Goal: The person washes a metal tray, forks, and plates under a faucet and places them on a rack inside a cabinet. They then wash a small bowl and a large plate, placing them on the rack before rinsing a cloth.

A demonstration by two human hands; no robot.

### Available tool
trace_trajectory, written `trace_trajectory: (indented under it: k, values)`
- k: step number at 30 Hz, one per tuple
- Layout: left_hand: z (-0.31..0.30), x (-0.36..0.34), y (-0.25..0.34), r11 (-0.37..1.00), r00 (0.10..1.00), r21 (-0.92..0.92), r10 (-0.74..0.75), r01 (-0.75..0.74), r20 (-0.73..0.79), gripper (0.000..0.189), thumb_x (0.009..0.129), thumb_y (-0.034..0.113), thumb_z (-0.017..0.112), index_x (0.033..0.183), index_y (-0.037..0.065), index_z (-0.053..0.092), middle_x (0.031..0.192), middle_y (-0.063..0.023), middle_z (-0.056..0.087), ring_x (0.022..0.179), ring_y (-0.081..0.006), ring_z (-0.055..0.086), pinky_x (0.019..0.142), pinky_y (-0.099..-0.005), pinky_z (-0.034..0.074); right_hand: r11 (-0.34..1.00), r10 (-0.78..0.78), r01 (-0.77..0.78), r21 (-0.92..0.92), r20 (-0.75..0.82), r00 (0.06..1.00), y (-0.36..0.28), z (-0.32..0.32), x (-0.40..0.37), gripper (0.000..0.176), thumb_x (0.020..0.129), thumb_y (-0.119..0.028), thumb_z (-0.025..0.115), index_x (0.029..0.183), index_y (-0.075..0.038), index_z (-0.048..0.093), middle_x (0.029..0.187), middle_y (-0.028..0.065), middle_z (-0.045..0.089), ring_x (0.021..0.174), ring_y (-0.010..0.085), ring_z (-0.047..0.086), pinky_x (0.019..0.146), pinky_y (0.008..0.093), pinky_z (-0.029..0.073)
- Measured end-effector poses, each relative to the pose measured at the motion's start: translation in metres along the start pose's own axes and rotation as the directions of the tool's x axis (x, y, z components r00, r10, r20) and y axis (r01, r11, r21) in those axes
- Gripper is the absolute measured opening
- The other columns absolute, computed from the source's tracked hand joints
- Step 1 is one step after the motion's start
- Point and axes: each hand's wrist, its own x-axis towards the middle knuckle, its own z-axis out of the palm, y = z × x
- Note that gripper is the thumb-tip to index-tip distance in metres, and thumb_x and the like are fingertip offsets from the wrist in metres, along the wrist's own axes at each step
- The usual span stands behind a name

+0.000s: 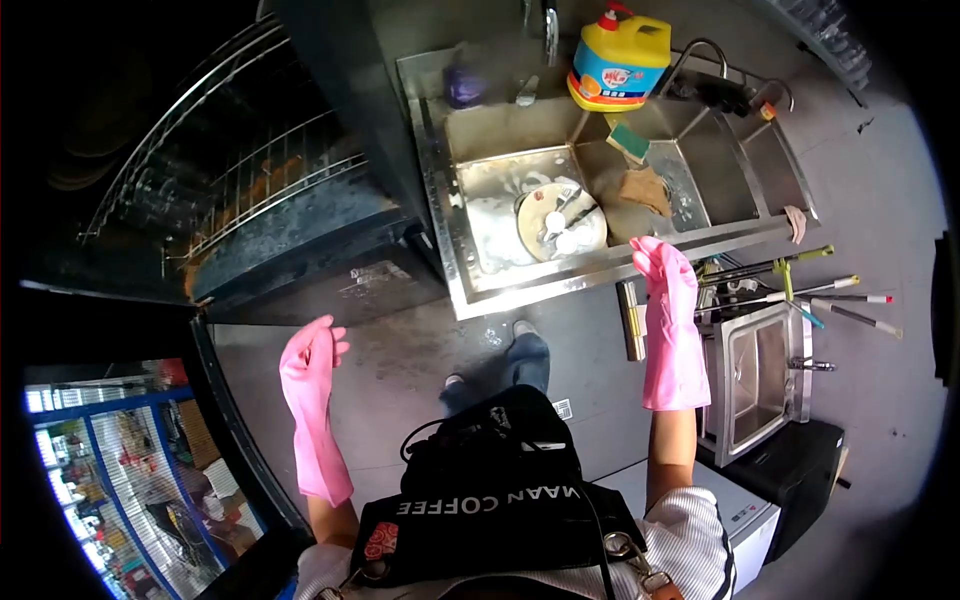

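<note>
My left hand (315,345), in a long pink rubber glove, hangs over the floor left of the sink with its fingers loosely apart and nothing in them. My right hand (662,265), in a matching glove, is up at the front rim of the steel sink (560,277), fingers loosely extended and nothing visible in them. In the left basin a stack of plates (538,226) lies in foamy water, with cutlery (573,212) and small white dishes (555,222) on top. A brown cloth (645,190) and a green-and-yellow sponge (628,142) rest by the divider.
A yellow detergent bottle (628,50) with a red pump stands behind the basins, near a faucet (551,35). Wire racks (270,190) are at left. Mop handles (800,290) and a small sink (760,375) stand at right. A pink rag (796,222) hangs over the rim.
</note>
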Motion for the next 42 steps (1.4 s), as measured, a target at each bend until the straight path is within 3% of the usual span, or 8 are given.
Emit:
trace_trajectory:
  k: [6, 16, 24, 29, 32, 35, 37, 42]
  values:
    - [0.156, 0.024, 0.054, 0.986, 0.946, 0.071, -0.165, 0.151, 0.28, 0.024, 0.095, 0.016, 0.061, 0.114, 0.004, 0.07, 0.088, -0.0062, 0.073, 0.067, -0.0106, 0.067, 0.06, -0.0234, 0.049, 0.956, 0.252, -0.208, -0.207, 0.22, 0.942, 0.027, -0.026, 0.125, 0.02, 0.098, -0.014, 0.064, 0.109, 0.002, 0.067, 0.102, 0.0126, 0.072, 0.092, 0.0203, 0.071, 0.084, 0.0308, 0.059]
    - [0.402, 0.148, -0.031, 0.638, 0.764, 0.632, -0.104, -0.44, 0.637, 0.034, 0.086, 0.031, 0.064, 0.116, 0.015, 0.069, 0.112, -0.0105, 0.07, 0.102, -0.0307, 0.066, 0.088, -0.0407, 0.052, 0.547, 0.707, -0.414, -0.727, 0.136, 0.694, 0.155, -0.055, 0.288, 0.036, 0.089, 0.008, 0.059, 0.123, -0.001, 0.054, 0.114, 0.0109, 0.059, 0.101, 0.0255, 0.066, 0.084, 0.039, 0.06]
    - [0.482, 0.201, -0.084, 0.422, 0.616, 0.71, -0.357, -0.564, 0.702, 0.05, 0.078, 0.038, 0.07, 0.121, 0.013, 0.061, 0.116, -0.0084, 0.067, 0.106, -0.026, 0.064, 0.091, -0.0412, 0.048, 0.639, 0.658, -0.365, -0.677, 0.235, 0.716, 0.129, -0.049, 0.274, 0.03, 0.098, -0.002, 0.054, 0.129, 0.001, 0.051, 0.118, 0.0108, 0.059, 0.105, 0.0229, 0.065, 0.085, 0.0349, 0.059]
    - [0.542, 0.225, -0.162, 0.646, 0.712, 0.536, 0.017, -0.544, 0.702, 0.042, 0.074, 0.043, 0.075, 0.099, 0.009, 0.075, 0.102, -0.0118, 0.072, 0.09, -0.0299, 0.07, 0.077, -0.0436, 0.055, 0.722, 0.627, -0.41, -0.557, 0.275, 0.729, 0.096, -0.044, 0.255, 0.035, 0.099, 0.0, 0.051, 0.134, 0.0, 0.048, 0.126, 0.0117, 0.059, 0.11, 0.021, 0.064, 0.092, 0.0323, 0.054]
    - [0.597, 0.212, -0.147, 0.28, 0.725, 0.794, -0.326, -0.539, 0.607, 0.051, 0.08, 0.048, 0.074, 0.104, 0.004, 0.068, 0.098, -0.0171, 0.068, 0.095, -0.0282, 0.067, 0.082, -0.0387, 0.054, 0.779, 0.572, -0.408, -0.477, 0.272, 0.774, 0.078, -0.039, 0.246, 0.036, 0.099, -0.001, 0.051, 0.135, 0.0, 0.048, 0.129, 0.0133, 0.058, 0.112, 0.0216, 0.064, 0.096, 0.0326, 0.053]
    - [0.631, 0.213, -0.222, 0.495, 0.738, 0.716, -0.2, -0.492, 0.645, 0.05, 0.079, 0.048, 0.073, 0.096, 0.002, 0.069, 0.091, -0.019, 0.066, 0.088, -0.0305, 0.066, 0.078, -0.0409, 0.054, 0.852, 0.487, -0.368, -0.373, 0.303, 0.82, 0.053, -0.041, 0.241, 0.038, 0.1, 0.002, 0.048, 0.137, 0.003, 0.047, 0.134, 0.0164, 0.056, 0.115, 0.0243, 0.062, 0.101, 0.0339, 0.05]
    - [0.646, 0.204, -0.261, -0.759, 0.715, 0.547, 0.158, -0.353, 0.681, 0.026, 0.084, 0.033, 0.069, 0.087, 0.008, 0.072, 0.079, -0.0092, 0.065, 0.076, -0.0216, 0.064, 0.069, -0.0345, 0.052, 0.887, 0.423, -0.316, -0.337, 0.315, 0.85, 0.037, -0.044, 0.24, 0.038, 0.1, 0.003, 0.046, 0.138, 0.005, 0.047, 0.136, 0.0181, 0.056, 0.116, 0.0268, 0.062, 0.104, 0.036, 0.049]
    - [0.683, 0.215, -0.324, -0.74, 0.616, 0.647, 0.425, -0.186, 0.663, 0.014, 0.089, 0.016, 0.061, 0.077, 0.013, 0.069, 0.07, -0.0048, 0.061, 0.066, -0.0153, 0.06, 0.056, -0.0313, 0.051, 0.902, 0.326, -0.26, -0.344, 0.15, 0.933, 0.01, -0.052, 0.228, 0.041, 0.1, -0.021, 0.059, 0.133, 0.004, 0.054, 0.131, 0.0203, 0.061, 0.112, 0.0285, 0.065, 0.102, 0.0397, 0.05]
